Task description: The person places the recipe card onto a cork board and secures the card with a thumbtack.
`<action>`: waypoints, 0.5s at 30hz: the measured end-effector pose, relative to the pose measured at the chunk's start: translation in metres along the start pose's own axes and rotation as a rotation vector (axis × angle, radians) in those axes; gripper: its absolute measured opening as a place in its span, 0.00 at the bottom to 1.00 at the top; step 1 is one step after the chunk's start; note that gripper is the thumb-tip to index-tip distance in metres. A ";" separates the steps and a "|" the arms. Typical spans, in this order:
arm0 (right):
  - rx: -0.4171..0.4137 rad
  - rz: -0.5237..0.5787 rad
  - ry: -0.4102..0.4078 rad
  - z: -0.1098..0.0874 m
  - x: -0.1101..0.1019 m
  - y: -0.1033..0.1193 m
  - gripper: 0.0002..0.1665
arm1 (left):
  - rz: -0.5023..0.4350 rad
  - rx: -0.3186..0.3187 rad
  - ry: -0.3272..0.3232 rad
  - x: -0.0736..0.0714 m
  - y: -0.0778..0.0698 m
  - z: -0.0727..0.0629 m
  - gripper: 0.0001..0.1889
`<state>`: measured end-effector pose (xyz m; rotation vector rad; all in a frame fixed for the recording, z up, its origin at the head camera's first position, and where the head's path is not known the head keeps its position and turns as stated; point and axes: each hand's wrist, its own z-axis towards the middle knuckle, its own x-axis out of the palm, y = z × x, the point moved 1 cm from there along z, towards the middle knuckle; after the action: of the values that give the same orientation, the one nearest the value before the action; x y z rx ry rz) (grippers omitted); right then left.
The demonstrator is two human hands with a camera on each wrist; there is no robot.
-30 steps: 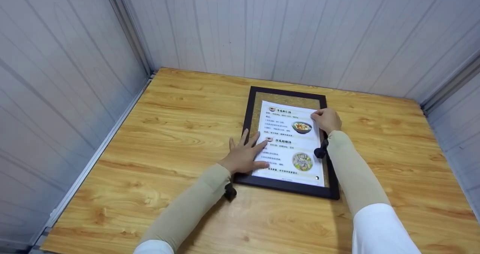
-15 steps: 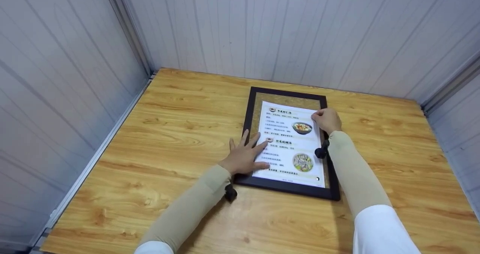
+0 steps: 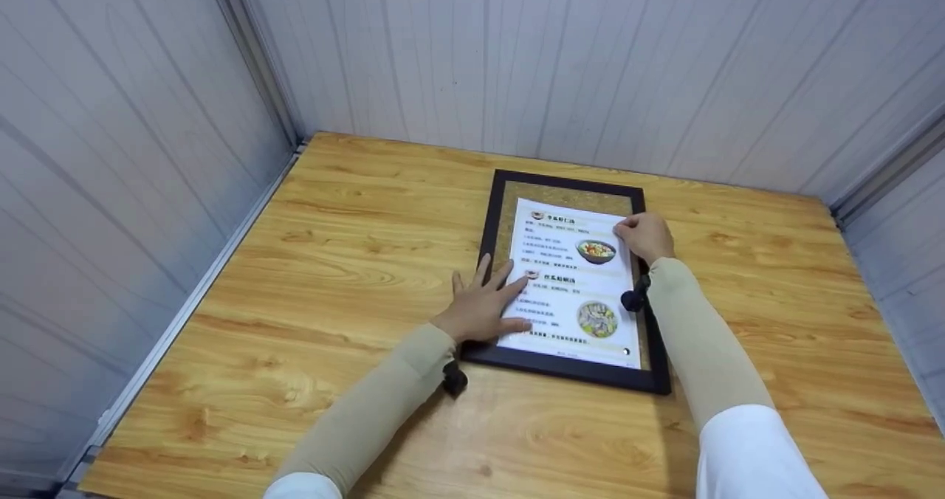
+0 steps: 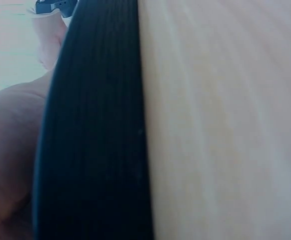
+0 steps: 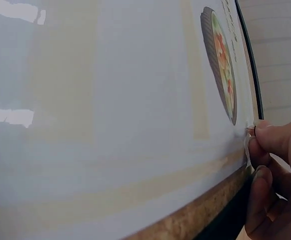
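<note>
A white laminated sheet (image 3: pixel 554 296) printed with recipes and two food pictures lies on a corkboard (image 3: pixel 568 198) with a black frame. Spread across the board's left side, my left hand (image 3: pixel 478 311) rests on the frame and the sheet's edge with straight fingers. My right hand (image 3: pixel 648 237) is at the sheet's upper right edge. There its thumb and finger pinch a small thumbtack (image 5: pixel 251 130), whose thin point shows beside the sheet in the right wrist view. In the left wrist view the black frame (image 4: pixel 93 125) hides part of the hand.
The board lies flat on a wood-grain table (image 3: pixel 347 263), right of its middle. A small dark round spot (image 3: pixel 627 351) with a light centre shows at the sheet's lower right corner. Pale panel walls (image 3: pixel 450 56) stand behind the table and at both sides.
</note>
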<state>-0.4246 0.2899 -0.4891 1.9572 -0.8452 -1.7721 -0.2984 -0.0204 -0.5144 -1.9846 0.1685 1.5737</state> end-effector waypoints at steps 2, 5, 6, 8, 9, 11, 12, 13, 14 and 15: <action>0.003 0.001 -0.001 0.000 0.000 0.000 0.17 | -0.004 0.001 0.002 0.000 0.000 0.000 0.45; 0.007 -0.004 -0.005 0.000 0.001 -0.001 0.17 | -0.014 0.000 0.003 0.000 -0.001 -0.001 0.45; 0.007 -0.007 -0.006 0.001 0.001 -0.001 0.18 | -0.012 -0.002 0.004 -0.001 0.000 -0.001 0.45; 0.002 -0.012 -0.016 0.001 0.002 -0.001 0.17 | -0.011 -0.003 0.001 -0.001 0.000 -0.001 0.45; -0.006 -0.017 -0.022 0.002 0.003 -0.001 0.17 | -0.009 -0.003 -0.001 -0.001 0.000 -0.001 0.45; -0.019 -0.022 -0.034 0.002 0.003 -0.001 0.17 | -0.005 -0.003 -0.004 -0.001 0.000 0.000 0.45; -0.026 -0.025 -0.041 0.002 0.003 -0.001 0.17 | -0.004 -0.004 -0.005 -0.001 0.000 0.000 0.44; -0.033 -0.028 -0.047 0.002 0.003 -0.002 0.17 | -0.005 -0.005 -0.005 -0.001 0.000 0.000 0.44; -0.040 -0.032 -0.053 0.002 0.003 -0.001 0.17 | -0.006 -0.005 -0.004 -0.001 0.000 0.000 0.45; -0.046 -0.034 -0.059 0.002 0.003 -0.002 0.17 | -0.007 -0.005 -0.005 -0.001 0.000 0.000 0.45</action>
<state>-0.4259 0.2891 -0.4930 1.9095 -0.7874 -1.8601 -0.2985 -0.0207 -0.5133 -1.9831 0.1550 1.5757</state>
